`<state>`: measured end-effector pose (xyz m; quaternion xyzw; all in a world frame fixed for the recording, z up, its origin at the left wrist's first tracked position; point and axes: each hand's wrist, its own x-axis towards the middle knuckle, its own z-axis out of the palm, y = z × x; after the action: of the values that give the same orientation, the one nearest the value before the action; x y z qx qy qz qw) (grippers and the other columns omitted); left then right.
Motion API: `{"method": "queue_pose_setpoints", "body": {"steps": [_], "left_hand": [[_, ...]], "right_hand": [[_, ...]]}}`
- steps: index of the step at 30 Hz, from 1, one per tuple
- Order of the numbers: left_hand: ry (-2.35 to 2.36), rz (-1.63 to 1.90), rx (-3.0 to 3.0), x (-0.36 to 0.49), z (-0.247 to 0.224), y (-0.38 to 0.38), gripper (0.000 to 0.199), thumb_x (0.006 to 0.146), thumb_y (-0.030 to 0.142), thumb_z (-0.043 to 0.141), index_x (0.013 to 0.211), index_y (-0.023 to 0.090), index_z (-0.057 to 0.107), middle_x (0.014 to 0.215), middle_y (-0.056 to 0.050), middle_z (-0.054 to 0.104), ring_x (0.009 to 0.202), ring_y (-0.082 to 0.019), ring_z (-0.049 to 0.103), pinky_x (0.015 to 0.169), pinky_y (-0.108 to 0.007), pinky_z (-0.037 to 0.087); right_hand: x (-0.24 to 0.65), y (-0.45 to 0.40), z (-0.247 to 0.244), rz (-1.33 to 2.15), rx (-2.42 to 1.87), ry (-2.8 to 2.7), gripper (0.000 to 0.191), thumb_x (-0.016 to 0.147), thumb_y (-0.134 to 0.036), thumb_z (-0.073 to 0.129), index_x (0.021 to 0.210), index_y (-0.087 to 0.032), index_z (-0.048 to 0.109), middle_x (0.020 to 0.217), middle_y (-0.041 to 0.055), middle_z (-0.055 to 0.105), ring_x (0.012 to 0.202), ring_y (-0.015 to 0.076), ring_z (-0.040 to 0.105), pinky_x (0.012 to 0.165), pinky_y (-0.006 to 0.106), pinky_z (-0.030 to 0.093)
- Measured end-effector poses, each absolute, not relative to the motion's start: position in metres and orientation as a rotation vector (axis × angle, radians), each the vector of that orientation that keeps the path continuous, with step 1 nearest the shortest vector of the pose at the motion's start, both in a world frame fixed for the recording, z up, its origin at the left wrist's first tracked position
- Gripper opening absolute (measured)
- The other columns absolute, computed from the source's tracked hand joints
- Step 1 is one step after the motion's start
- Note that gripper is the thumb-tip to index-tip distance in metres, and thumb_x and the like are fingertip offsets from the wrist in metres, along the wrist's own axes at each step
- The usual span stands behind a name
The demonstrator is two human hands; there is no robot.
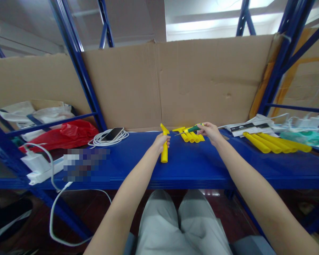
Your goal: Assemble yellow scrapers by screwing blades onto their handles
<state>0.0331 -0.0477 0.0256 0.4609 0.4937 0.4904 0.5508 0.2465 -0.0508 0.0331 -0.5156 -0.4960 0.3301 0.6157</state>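
Note:
My left hand [162, 141] is wrapped round a yellow plastic tube-like handle [164, 156], which has a forked, angled top and stands roughly upright above the blue shelf. Between the fingers of my right hand [209, 131] is a green-handled tool [194, 129] with a thin pointed metal tip; whether that tip is a blade or a shaft is too small to tell. The tip points left, toward the yellow handle, and appears apart from it. Just below and behind the tool lie several similar yellow handles [190, 137] side by side, partly covered by it.
On the right, several yellow tubes [266, 143] lie beside papers [246, 127] and a green plastic bag [303, 137]. A phone [113, 134] rests on a coiled white cable [99, 141] at left, near a red bag [74, 136] and a power strip [46, 174]. Cardboard [202, 81] stands behind the blue shelf [133, 163].

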Motion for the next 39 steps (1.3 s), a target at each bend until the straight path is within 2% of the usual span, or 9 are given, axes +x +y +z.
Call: {"method": "queue_pose_setpoints", "body": {"steps": [10, 15, 20, 23, 28, 31, 33, 36, 39], "left_hand": [[1.131, 1.220, 1.063, 0.031, 0.023, -0.042, 0.020, 0.077, 0.000, 0.046, 0.076, 0.019, 0.039, 0.046, 0.010, 0.037, 0.030, -0.004, 0.034, 0.038, -0.016, 0.026], [1.140, 1.168, 1.089, 0.032, 0.025, -0.047, 0.019, 0.078, 0.002, 0.047, 0.075, 0.019, 0.039, 0.047, 0.009, 0.038, 0.031, -0.004, 0.035, 0.038, -0.016, 0.027], [1.132, 1.038, 1.179, 0.033, 0.029, -0.053, 0.015, 0.081, 0.005, 0.047, 0.079, 0.019, 0.043, 0.048, 0.008, 0.042, 0.033, -0.005, 0.037, 0.038, -0.016, 0.029], [1.144, 0.965, 1.247, 0.033, 0.030, -0.053, 0.013, 0.082, 0.008, 0.047, 0.091, 0.018, 0.049, 0.050, 0.007, 0.045, 0.035, -0.006, 0.039, 0.038, -0.016, 0.031], [1.288, 0.977, 1.471, 0.031, 0.025, -0.050, 0.053, 0.082, 0.007, 0.049, 0.132, 0.023, 0.042, 0.055, 0.005, 0.052, 0.037, -0.008, 0.043, 0.041, -0.016, 0.034], [1.463, 0.966, 1.787, 0.029, 0.018, -0.049, 0.063, 0.078, 0.005, 0.054, 0.135, 0.029, 0.044, 0.072, -0.001, 0.064, 0.052, -0.012, 0.057, 0.053, -0.020, 0.043], [1.557, 0.967, 2.018, 0.027, 0.013, -0.047, 0.059, 0.073, 0.003, 0.060, 0.125, 0.030, 0.057, 0.093, -0.005, 0.069, 0.079, -0.018, 0.064, 0.071, -0.024, 0.048], [1.576, 0.903, 2.191, 0.027, 0.008, -0.046, 0.057, 0.070, 0.003, 0.063, 0.119, 0.030, 0.063, 0.112, -0.007, 0.066, 0.107, -0.026, 0.059, 0.093, -0.034, 0.043], [1.556, 0.876, 2.199, 0.029, 0.006, -0.047, 0.058, 0.069, 0.002, 0.063, 0.119, 0.031, 0.064, 0.117, -0.006, 0.064, 0.116, -0.028, 0.054, 0.101, -0.038, 0.036]], "right_hand": [[0.240, -0.058, 0.036, 0.706, -1.386, -1.275, 0.020, 0.076, -0.023, 0.068, 0.069, -0.018, 0.050, 0.042, -0.0044, 0.052, 0.044, 0.0085, 0.053, 0.045, 0.017, 0.033], [0.250, -0.059, 0.037, 0.579, -1.591, -1.422, 0.025, 0.079, -0.027, 0.063, 0.060, -0.017, 0.051, 0.042, -0.0021, 0.052, 0.034, 0.0071, 0.042, 0.039, 0.020, 0.031], [0.274, -0.053, 0.030, 0.588, -1.864, -1.764, 0.040, 0.078, -0.041, 0.061, 0.048, -0.016, 0.052, 0.046, 0.0046, 0.058, 0.037, 0.0086, 0.043, 0.039, 0.022, 0.032], [0.287, -0.046, 0.021, 0.627, -1.915, -1.890, 0.040, 0.074, -0.049, 0.063, 0.052, -0.016, 0.056, 0.053, 0.0060, 0.063, 0.038, 0.0092, 0.045, 0.037, 0.022, 0.031], [0.298, -0.038, 0.011, 0.627, -1.998, -1.919, 0.040, 0.076, -0.049, 0.061, 0.055, -0.016, 0.057, 0.056, 0.0056, 0.062, 0.038, 0.0091, 0.045, 0.040, 0.023, 0.035], [0.299, -0.038, 0.013, 0.566, -2.073, -1.887, 0.038, 0.083, -0.041, 0.054, 0.055, -0.016, 0.056, 0.055, 0.0049, 0.060, 0.039, 0.0097, 0.046, 0.043, 0.024, 0.036], [0.301, -0.038, 0.014, 0.495, -2.102, -1.872, 0.038, 0.085, -0.037, 0.051, 0.053, -0.016, 0.054, 0.055, 0.0047, 0.059, 0.039, 0.0101, 0.047, 0.044, 0.025, 0.038], [0.308, -0.033, 0.013, 0.398, -2.132, -1.851, 0.037, 0.085, -0.034, 0.050, 0.053, -0.016, 0.056, 0.054, 0.0064, 0.059, 0.043, 0.0130, 0.052, 0.049, 0.027, 0.042], [0.321, -0.025, 0.007, 0.238, -2.097, -1.714, 0.026, 0.081, -0.028, 0.054, 0.060, -0.015, 0.064, 0.059, 0.0106, 0.063, 0.057, 0.0201, 0.062, 0.059, 0.031, 0.048]]}}
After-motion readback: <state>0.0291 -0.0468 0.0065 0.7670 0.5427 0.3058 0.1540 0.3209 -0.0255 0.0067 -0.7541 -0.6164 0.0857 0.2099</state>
